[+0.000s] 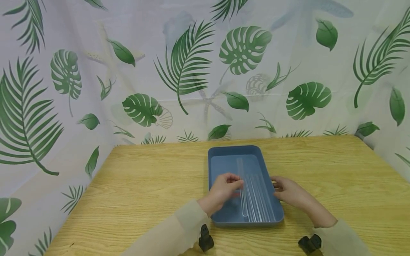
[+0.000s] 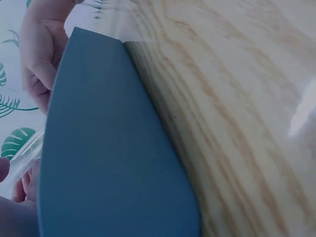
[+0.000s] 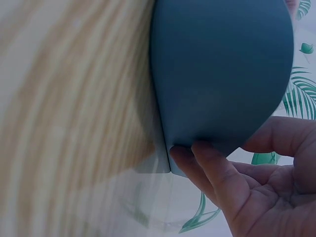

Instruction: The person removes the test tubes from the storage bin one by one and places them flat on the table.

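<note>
"What's carrying the things?"
"A wood-grained table (image 1: 153, 177) is spreading left to right, its grain running the same way."
"And what's lying on it?"
"A blue tray (image 1: 221, 166) is sitting around the middle, its long sides stretching near to far."

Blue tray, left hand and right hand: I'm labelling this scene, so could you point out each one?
Blue tray (image 1: 222, 165): head view, on its bare floor near the far left corner.
Left hand (image 1: 221, 191): head view, on the back of the hand.
Right hand (image 3: 269, 192): right wrist view, on the palm.
</note>
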Motion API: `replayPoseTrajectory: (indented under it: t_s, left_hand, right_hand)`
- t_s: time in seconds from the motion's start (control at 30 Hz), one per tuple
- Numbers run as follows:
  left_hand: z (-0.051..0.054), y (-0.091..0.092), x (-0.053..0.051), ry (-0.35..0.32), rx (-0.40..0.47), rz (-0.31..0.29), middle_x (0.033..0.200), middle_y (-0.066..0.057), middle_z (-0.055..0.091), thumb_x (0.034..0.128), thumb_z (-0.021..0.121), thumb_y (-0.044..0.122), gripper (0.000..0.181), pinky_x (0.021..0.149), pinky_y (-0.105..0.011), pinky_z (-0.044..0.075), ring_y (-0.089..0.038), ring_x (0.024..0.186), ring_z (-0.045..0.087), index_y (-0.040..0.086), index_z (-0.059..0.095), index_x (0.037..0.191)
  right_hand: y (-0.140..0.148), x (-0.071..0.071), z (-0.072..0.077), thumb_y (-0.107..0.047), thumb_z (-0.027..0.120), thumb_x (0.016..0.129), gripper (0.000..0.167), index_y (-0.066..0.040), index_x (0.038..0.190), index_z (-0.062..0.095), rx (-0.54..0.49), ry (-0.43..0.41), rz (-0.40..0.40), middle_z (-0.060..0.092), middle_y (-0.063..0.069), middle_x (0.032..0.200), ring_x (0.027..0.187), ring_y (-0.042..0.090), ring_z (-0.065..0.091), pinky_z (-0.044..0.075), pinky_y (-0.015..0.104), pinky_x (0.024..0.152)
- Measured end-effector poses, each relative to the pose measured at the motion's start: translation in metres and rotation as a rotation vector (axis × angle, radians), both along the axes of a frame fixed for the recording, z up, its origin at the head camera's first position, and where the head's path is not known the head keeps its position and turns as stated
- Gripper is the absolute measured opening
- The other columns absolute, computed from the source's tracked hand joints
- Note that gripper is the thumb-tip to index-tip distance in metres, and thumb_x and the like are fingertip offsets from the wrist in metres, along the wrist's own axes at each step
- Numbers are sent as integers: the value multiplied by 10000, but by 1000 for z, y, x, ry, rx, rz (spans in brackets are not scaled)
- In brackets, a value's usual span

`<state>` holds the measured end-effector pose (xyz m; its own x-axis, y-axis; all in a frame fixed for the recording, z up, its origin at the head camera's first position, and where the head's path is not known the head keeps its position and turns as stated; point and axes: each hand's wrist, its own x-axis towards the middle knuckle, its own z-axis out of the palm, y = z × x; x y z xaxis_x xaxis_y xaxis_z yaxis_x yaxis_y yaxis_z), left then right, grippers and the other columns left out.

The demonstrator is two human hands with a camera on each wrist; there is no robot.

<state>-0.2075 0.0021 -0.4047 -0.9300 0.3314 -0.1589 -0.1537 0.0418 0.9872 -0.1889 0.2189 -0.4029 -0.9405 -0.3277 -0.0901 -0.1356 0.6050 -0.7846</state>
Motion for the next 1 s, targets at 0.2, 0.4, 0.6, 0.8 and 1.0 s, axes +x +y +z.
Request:
replayPoseTrajectory:
  t_s: [0.2, 0.4, 0.6, 0.8, 1.0]
  left_hand:
    - [4, -3, -1, 7, -3, -2, 887, -80, 575, 865, 571, 100, 172, 725, -318, 496, -142, 801, 579, -25, 577, 983]
    - [5, -8, -2, 12, -19, 7, 885, -77, 578, 862, 580, 123, 201, 718, -301, 497, -141, 793, 581, -24, 583, 999]
    - [13, -16, -2, 20, -20, 26, 896, -89, 567, 860, 582, 123, 217, 718, -295, 497, -146, 804, 577, -38, 568, 1006]
    - [19, -26, -4, 13, -21, 39, 897, -95, 565, 861, 583, 127, 216, 743, -310, 489, -158, 816, 572, -36, 566, 1003]
    - [23, -41, -6, 19, -42, 56, 909, -98, 563, 864, 579, 130, 233, 744, -308, 489, -155, 815, 573, -42, 573, 1021]
  right_hand:
    - [0, 0, -2, 67, 461, 819, 506, 218, 1252, 249, -8, -17, -5, 397, 387, 1171, 1042, 461, 444, 466, 421, 747]
    - [1, 1, -2, 62, 465, 826, 504, 217, 1254, 250, -7, -22, -8, 395, 386, 1174, 1043, 458, 444, 468, 417, 746]
    - [1, 1, -1, 60, 469, 826, 506, 211, 1257, 253, -1, -15, -1, 393, 387, 1177, 1048, 462, 439, 467, 420, 743]
    - [1, 0, -2, 57, 467, 821, 512, 210, 1259, 251, -2, -14, -4, 397, 384, 1176, 1045, 457, 445, 468, 418, 739]
    - [1, 0, -2, 62, 469, 811, 517, 209, 1259, 256, 4, -8, -7, 411, 377, 1167, 1041, 451, 450, 471, 414, 732]
